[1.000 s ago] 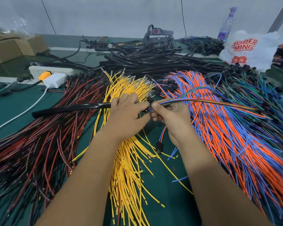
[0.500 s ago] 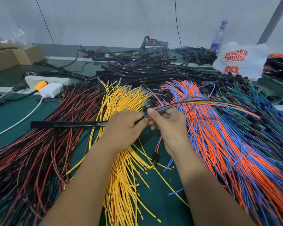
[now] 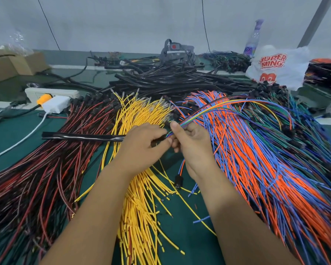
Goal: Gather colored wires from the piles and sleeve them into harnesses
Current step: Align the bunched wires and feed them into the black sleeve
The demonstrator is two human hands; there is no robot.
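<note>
The left hand [image 3: 141, 144] holds the near end of a black sleeve [image 3: 80, 136], fingers curled round its mouth, the tube lying across the red and black wires [image 3: 46, 169] to the left of the yellow pile [image 3: 139, 188]. The right hand [image 3: 191, 144] pinches a mixed bundle of wires [image 3: 208, 109] right at that mouth; the bundle arcs away over the orange and blue pile [image 3: 256, 159]. The trouble I'd expect: one loose wire tip catching on the rim and folding back, or the trailing ends snagging in the orange pile and dragging strays onto the counter [image 3: 13, 131].
</note>
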